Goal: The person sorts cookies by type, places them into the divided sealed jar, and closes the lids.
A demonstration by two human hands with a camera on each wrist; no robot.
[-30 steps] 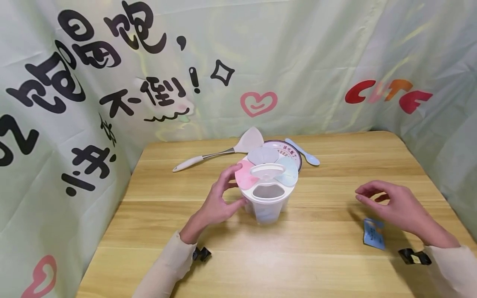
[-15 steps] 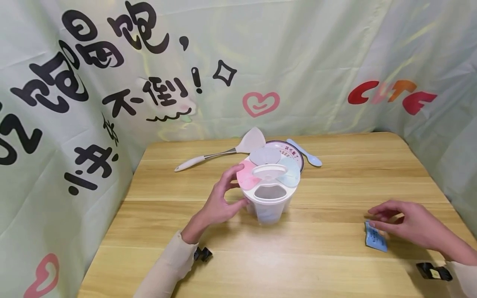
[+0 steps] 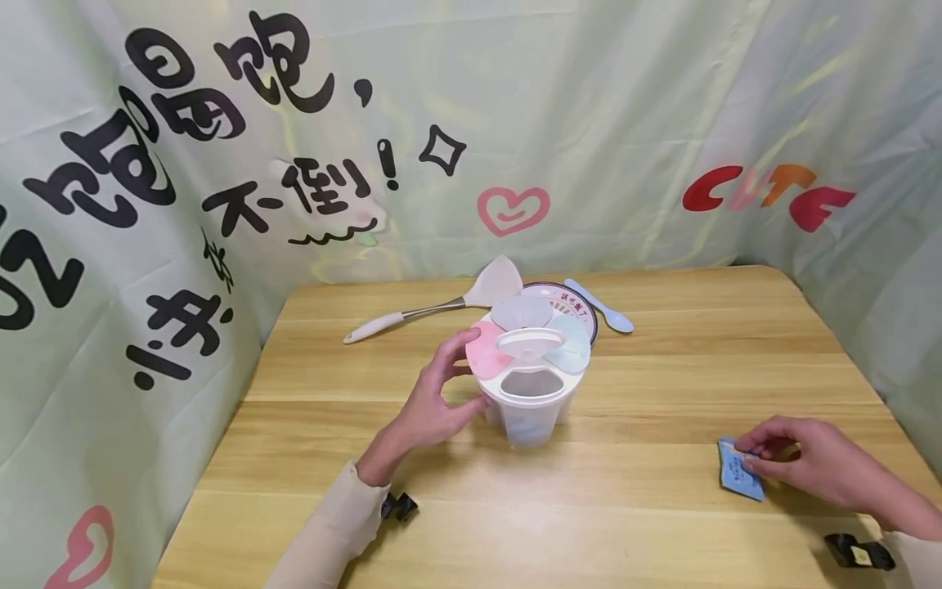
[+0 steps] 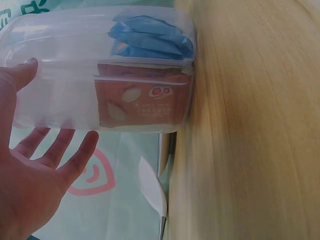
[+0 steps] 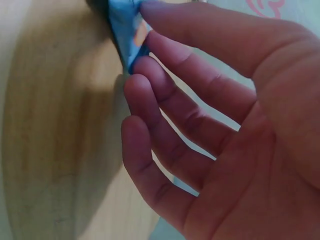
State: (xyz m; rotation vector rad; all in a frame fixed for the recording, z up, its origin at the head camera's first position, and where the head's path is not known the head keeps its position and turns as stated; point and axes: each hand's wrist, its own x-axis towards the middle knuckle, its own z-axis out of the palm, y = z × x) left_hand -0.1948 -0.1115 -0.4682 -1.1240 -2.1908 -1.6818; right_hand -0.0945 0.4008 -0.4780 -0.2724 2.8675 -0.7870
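Observation:
My left hand (image 3: 432,406) grips the side of a clear plastic storage box (image 3: 530,424), thumb at the front. The box stands upright under a white lid with a pink flap (image 3: 486,353), a pale blue one and a lilac one; its front compartment is uncovered. Through the wall, the left wrist view shows several blue sachets (image 4: 150,37) and a brown packet (image 4: 142,100) in separate compartments. Over at the right, my right hand (image 3: 820,462) pinches a small blue sachet (image 3: 738,473) between thumb and fingers, low over the table.
Behind the box lie a white spatula (image 3: 427,307), a round printed plate (image 3: 587,315) partly hidden by the lid, and a light blue spoon (image 3: 614,317). A printed curtain (image 3: 603,123) encloses the back and sides of the wooden table (image 3: 648,523).
My right hand has come down and toward the right onto the blue sachet and now pinches it. The left hand keeps its grip on the box, which has not moved.

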